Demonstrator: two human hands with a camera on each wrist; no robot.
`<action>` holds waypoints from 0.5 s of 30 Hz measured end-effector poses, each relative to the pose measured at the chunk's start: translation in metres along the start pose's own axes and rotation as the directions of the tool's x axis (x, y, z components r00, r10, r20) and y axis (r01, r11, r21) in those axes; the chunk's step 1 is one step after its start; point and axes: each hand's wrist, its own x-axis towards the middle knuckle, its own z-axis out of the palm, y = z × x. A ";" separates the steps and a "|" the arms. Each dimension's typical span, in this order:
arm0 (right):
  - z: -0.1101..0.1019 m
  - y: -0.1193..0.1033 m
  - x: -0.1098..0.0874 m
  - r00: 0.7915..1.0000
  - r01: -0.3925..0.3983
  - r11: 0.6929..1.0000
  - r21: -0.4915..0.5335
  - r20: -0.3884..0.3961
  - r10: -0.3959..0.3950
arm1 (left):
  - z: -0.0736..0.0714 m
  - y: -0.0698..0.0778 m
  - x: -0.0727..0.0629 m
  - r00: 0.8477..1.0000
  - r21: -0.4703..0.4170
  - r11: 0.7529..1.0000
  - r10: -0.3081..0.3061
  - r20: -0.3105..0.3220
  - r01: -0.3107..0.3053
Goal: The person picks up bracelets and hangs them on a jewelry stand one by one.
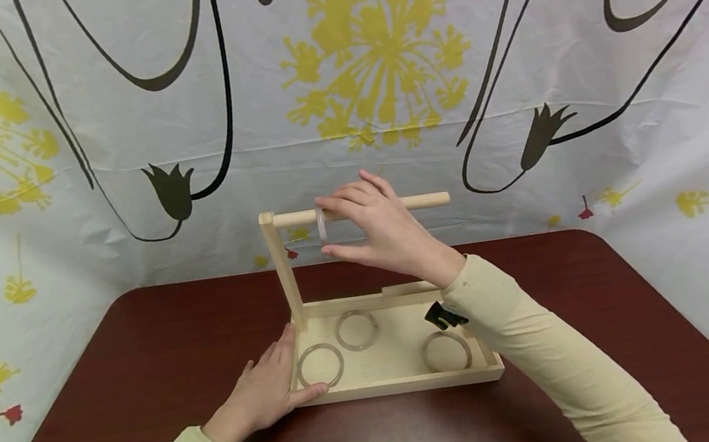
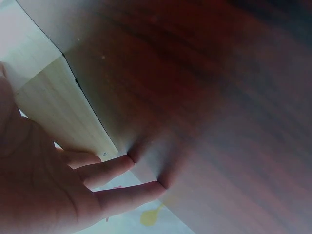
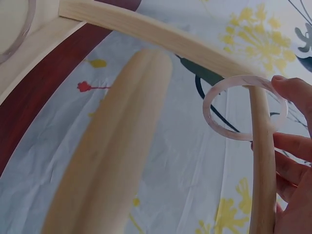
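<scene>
A wooden stand has an upright post (image 1: 283, 273) and a horizontal rod (image 1: 427, 201) above a shallow wooden tray (image 1: 406, 386). My right hand (image 1: 388, 228) holds a pale translucent bangle (image 3: 224, 131) between thumb and fingers. That bangle encircles the rod, nearer the post than the free end. My left hand (image 1: 265, 388) rests against the tray's left end, its thumb across the front rim and its fingers fairly straight along the side. Three similar bangles lie flat in the tray: front left (image 1: 318, 347), back middle (image 1: 355, 312) and right (image 1: 448, 367).
The tray stands on a dark red-brown table (image 1: 167, 359). Behind it hangs a patterned white cloth (image 1: 349, 170). A small black object (image 1: 445, 315) shows by the right sleeve. One blurred, round-ended wooden piece (image 3: 112, 136) fills the right wrist view's foreground.
</scene>
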 end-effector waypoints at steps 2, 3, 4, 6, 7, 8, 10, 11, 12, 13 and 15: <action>0.002 -0.002 0.002 1.000 0.006 1.000 0.000 -0.004 -0.006 | 0.000 0.000 0.000 1.000 0.000 1.000 -0.001 0.002 0.001; 0.003 -0.003 0.003 1.000 0.009 1.000 0.000 -0.006 -0.009 | -0.001 0.001 0.000 1.000 0.000 1.000 -0.001 0.004 0.001; 0.003 -0.003 0.004 1.000 0.011 1.000 0.000 -0.009 -0.011 | -0.001 0.001 0.000 1.000 0.000 1.000 -0.002 0.006 0.002; 0.004 -0.004 0.004 1.000 0.014 1.000 -0.002 -0.013 -0.014 | -0.001 0.001 0.000 1.000 -0.001 1.000 -0.003 0.011 0.003; 0.004 -0.005 0.004 1.000 0.015 1.000 -0.002 -0.013 -0.015 | -0.001 0.001 0.000 1.000 0.000 1.000 -0.003 0.013 0.003; 0.005 -0.005 0.004 1.000 0.016 1.000 -0.001 -0.014 -0.016 | -0.001 0.002 0.000 1.000 0.000 1.000 -0.004 0.014 0.004; 0.005 -0.005 0.004 1.000 0.017 1.000 0.003 -0.015 -0.017 | -0.001 0.002 0.000 1.000 0.002 1.000 -0.003 0.013 0.003; 0.005 -0.005 0.004 1.000 0.017 1.000 0.006 -0.015 -0.017 | -0.001 0.001 0.000 1.000 0.003 1.000 -0.003 0.012 0.003; 0.005 -0.005 0.004 1.000 0.018 1.000 0.011 -0.016 -0.017 | -0.001 0.001 0.000 1.000 0.004 1.000 -0.002 0.010 0.002; 0.005 -0.004 0.003 1.000 0.018 1.000 0.018 -0.017 -0.018 | 0.000 0.001 0.000 1.000 0.006 1.000 -0.001 0.009 0.001; 0.005 -0.004 0.003 0.999 0.022 0.999 0.033 -0.024 -0.022 | -0.001 0.001 0.000 1.000 0.008 1.000 0.001 0.005 -0.001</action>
